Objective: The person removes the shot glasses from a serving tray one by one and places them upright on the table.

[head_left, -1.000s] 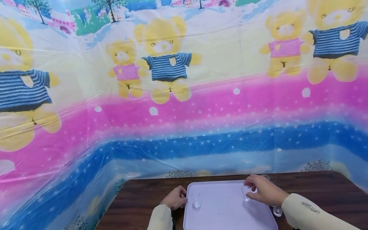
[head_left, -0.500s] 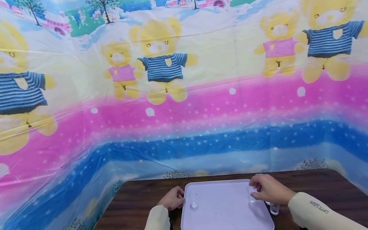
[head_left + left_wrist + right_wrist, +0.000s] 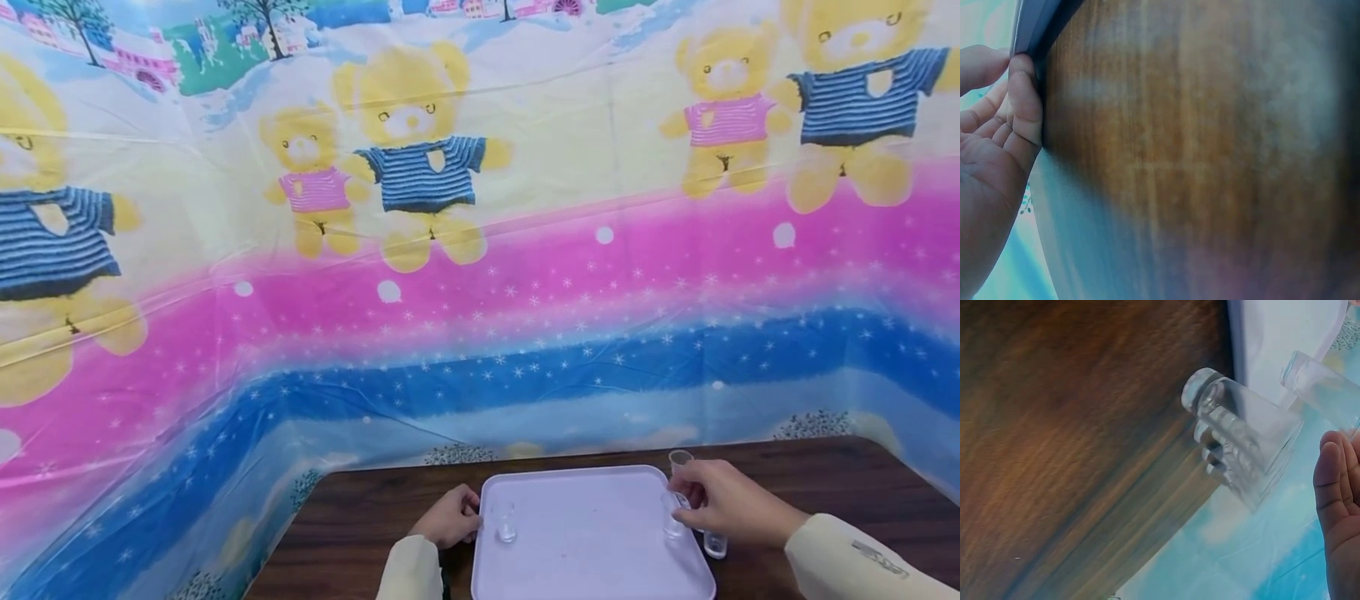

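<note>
My left hand (image 3: 447,518) pinches the left edge of a pale lilac tray (image 3: 585,533) between thumb and fingers; the left wrist view shows the tray's rim (image 3: 1025,28) at the fingertips. At the tray's right side, my right hand (image 3: 731,504) holds a small clear shot glass (image 3: 674,523) by its upper part. In the right wrist view this glass (image 3: 1322,387) hangs at the fingertips, beside the tray. Another clear shot glass (image 3: 507,525) stands upright near the tray's left edge.
Several more clear glasses (image 3: 1241,431) stand in a row on the dark wood table (image 3: 375,512), just right of the tray and partly behind my right hand. A bear-print cloth (image 3: 525,308) hangs behind the table's far edge.
My right hand has moved right with the shot glass, closer to the tray's right edge. A glass rim behind that hand now shows more. The left hand stays at the tray's edge.
</note>
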The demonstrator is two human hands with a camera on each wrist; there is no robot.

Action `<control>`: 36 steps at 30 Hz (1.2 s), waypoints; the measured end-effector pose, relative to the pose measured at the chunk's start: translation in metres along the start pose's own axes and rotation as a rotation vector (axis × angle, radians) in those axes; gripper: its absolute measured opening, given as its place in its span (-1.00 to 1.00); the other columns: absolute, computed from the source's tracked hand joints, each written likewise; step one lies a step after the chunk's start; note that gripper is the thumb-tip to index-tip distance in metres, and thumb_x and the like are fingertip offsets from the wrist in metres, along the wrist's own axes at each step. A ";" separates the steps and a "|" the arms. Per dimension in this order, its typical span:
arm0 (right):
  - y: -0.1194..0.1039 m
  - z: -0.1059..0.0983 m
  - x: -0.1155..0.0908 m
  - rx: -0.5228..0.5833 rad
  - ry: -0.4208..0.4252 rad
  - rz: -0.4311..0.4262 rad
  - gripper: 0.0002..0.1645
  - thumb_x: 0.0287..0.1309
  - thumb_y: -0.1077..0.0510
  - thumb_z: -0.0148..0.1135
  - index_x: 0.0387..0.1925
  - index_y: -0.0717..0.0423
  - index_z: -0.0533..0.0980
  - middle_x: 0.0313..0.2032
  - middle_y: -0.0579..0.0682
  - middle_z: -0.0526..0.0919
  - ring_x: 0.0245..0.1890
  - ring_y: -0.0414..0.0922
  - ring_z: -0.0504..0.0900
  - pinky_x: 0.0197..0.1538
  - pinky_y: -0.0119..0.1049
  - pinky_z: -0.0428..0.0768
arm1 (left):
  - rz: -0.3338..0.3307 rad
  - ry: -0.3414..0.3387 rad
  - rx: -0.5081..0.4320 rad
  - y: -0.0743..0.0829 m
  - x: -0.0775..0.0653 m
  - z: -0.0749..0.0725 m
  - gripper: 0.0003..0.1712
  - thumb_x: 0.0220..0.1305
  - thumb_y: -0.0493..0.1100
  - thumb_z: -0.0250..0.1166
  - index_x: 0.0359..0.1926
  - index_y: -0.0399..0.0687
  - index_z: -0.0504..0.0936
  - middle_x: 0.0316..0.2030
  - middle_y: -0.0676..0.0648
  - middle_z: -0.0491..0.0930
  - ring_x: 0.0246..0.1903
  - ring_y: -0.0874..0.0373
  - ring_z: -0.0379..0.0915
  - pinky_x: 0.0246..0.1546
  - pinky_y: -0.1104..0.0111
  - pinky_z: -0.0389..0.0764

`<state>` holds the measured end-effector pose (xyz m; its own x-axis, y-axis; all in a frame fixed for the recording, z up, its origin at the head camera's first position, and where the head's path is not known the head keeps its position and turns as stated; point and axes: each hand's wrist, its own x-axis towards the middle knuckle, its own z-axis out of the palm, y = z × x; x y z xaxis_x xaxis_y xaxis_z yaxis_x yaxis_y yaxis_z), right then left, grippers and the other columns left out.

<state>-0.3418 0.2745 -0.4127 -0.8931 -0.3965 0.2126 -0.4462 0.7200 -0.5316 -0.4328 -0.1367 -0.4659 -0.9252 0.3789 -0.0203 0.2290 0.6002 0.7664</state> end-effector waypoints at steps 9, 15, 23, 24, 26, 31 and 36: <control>0.002 -0.011 -0.023 0.025 -0.002 -0.051 -0.65 0.04 -0.01 0.38 -0.18 0.09 0.56 -0.38 -0.17 0.56 -0.45 -0.33 0.50 -0.42 -0.36 0.53 | 0.015 0.005 0.012 -0.003 0.001 -0.001 -0.79 0.16 -0.39 0.20 -0.18 -0.29 0.39 -0.57 -0.07 0.47 -0.63 0.14 0.42 -0.57 0.33 0.46; 0.004 -0.014 -0.036 0.021 0.001 -0.102 -0.66 0.04 -0.02 0.38 -0.21 0.09 0.57 -0.41 -0.22 0.57 -0.47 -0.35 0.51 -0.45 -0.36 0.53 | -0.001 0.004 0.019 -0.003 0.002 -0.001 -0.78 0.15 -0.38 0.20 -0.17 -0.28 0.39 -0.56 -0.08 0.48 -0.62 0.12 0.43 -0.55 0.31 0.47; 0.014 -0.014 -0.054 0.043 -0.020 -0.068 -0.88 0.06 0.07 0.37 -0.43 -0.06 0.55 -0.50 -0.29 0.49 -0.54 -0.34 0.48 -0.52 -0.37 0.49 | 0.013 0.005 0.023 -0.002 0.002 0.002 -0.78 0.14 -0.39 0.20 -0.18 -0.29 0.39 -0.57 -0.07 0.47 -0.63 0.13 0.42 -0.57 0.33 0.45; 0.015 -0.013 -0.056 0.040 -0.017 -0.067 -0.88 0.06 0.07 0.37 -0.46 -0.08 0.54 -0.51 -0.28 0.48 -0.55 -0.34 0.47 -0.53 -0.37 0.49 | 0.008 0.005 0.025 -0.001 0.002 0.002 -0.78 0.14 -0.39 0.21 -0.18 -0.28 0.39 -0.57 -0.07 0.47 -0.63 0.13 0.42 -0.57 0.33 0.45; 0.018 -0.012 -0.059 0.034 -0.002 -0.073 -0.88 0.06 0.05 0.37 -0.46 -0.12 0.55 -0.49 -0.29 0.45 -0.54 -0.35 0.46 -0.53 -0.38 0.49 | -0.003 0.003 0.026 -0.001 0.002 0.002 -0.78 0.14 -0.38 0.21 -0.18 -0.28 0.40 -0.56 -0.08 0.47 -0.62 0.13 0.42 -0.57 0.33 0.45; 0.025 -0.009 -0.063 0.018 0.056 -0.155 -0.86 0.05 0.10 0.38 -0.49 -0.18 0.55 -0.46 -0.32 0.44 -0.53 -0.37 0.47 -0.53 -0.40 0.49 | -0.017 0.004 0.033 -0.001 0.003 0.001 -0.78 0.15 -0.37 0.21 -0.17 -0.27 0.40 -0.56 -0.08 0.48 -0.62 0.13 0.43 -0.56 0.32 0.46; 0.029 -0.004 -0.064 0.018 0.055 -0.136 -0.86 0.03 0.08 0.39 -0.49 -0.18 0.54 -0.47 -0.33 0.44 -0.53 -0.38 0.46 -0.53 -0.40 0.49 | -0.022 0.001 0.030 -0.002 0.003 0.001 -0.77 0.16 -0.37 0.21 -0.17 -0.27 0.40 -0.56 -0.09 0.47 -0.61 0.12 0.42 -0.57 0.32 0.45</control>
<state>-0.2982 0.3230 -0.4387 -0.8264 -0.4576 0.3283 -0.5628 0.6510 -0.5093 -0.4359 -0.1360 -0.4687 -0.9304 0.3648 -0.0364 0.2177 0.6295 0.7459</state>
